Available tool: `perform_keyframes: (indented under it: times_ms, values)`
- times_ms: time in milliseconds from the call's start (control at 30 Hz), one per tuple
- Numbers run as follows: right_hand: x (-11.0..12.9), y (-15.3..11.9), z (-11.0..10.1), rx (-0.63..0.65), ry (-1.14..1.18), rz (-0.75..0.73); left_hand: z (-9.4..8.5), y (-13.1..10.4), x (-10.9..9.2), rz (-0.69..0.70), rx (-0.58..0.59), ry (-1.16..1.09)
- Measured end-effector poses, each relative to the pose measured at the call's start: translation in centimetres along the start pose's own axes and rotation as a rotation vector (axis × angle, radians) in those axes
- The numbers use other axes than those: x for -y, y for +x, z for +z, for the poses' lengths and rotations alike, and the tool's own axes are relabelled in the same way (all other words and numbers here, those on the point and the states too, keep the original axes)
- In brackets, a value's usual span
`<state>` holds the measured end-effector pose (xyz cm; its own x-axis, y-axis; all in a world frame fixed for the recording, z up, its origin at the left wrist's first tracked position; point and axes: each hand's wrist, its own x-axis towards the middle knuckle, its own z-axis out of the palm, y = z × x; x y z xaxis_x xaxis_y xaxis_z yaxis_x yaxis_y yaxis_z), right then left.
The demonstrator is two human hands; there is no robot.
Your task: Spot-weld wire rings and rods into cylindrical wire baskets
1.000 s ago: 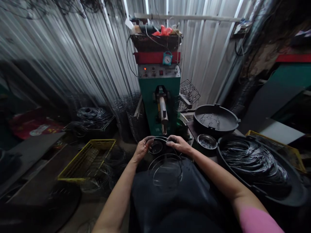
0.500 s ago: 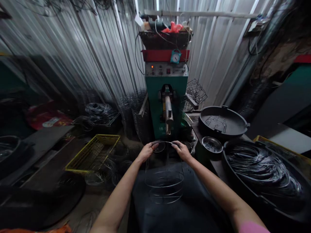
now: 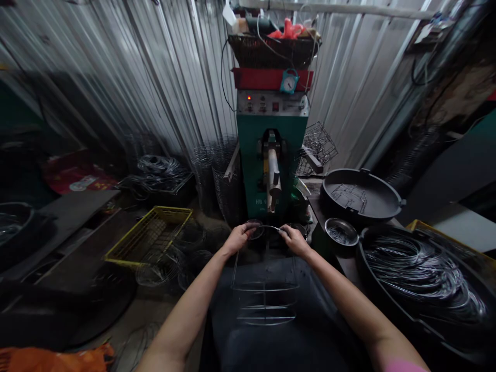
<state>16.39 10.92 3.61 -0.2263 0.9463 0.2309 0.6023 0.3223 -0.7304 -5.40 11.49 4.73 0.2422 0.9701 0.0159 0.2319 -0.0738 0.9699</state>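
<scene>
Between my two hands is a round wire frame (image 3: 265, 291) made of thin metal rings joined by upright wires. It hangs over a dark apron or cloth on my lap. My left hand (image 3: 241, 237) pinches the far top ring on its left side, and my right hand (image 3: 293, 238) pinches the same ring on its right. Just beyond my hands stands a green machine (image 3: 248, 155) with a metal arm (image 3: 273, 173) pointing toward me. The frame is below that arm and apart from it.
At the right are a black tub of wire rings (image 3: 418, 268), a small bowl of metal bits (image 3: 341, 232) and a round black tray (image 3: 360, 191). A yellow crate (image 3: 149, 235) lies at the left. Stacked wire frames (image 3: 227, 181) stand beside the machine.
My view has shifted slightly, so the machine sits a little higher and further right. The wire frame has turned somewhat between my hands, both still gripping the ring.
</scene>
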Motion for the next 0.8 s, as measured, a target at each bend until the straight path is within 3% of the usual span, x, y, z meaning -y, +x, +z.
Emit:
perform_keyframes:
  times_ms: [200,433,800]
  values:
    - [-0.1,0.4,0.3,0.001,0.057,-0.115,-0.3,0.9,0.4,0.107,0.009,0.062]
    - [-0.9,0.5,0.2,0.025,-0.071,-0.145,-0.3,1.3,0.2,0.092,0.069,0.156]
    - [-2.2,2.6,-0.9,0.047,-0.203,-0.153,0.5,4.1,0.6,0.350,0.019,0.447]
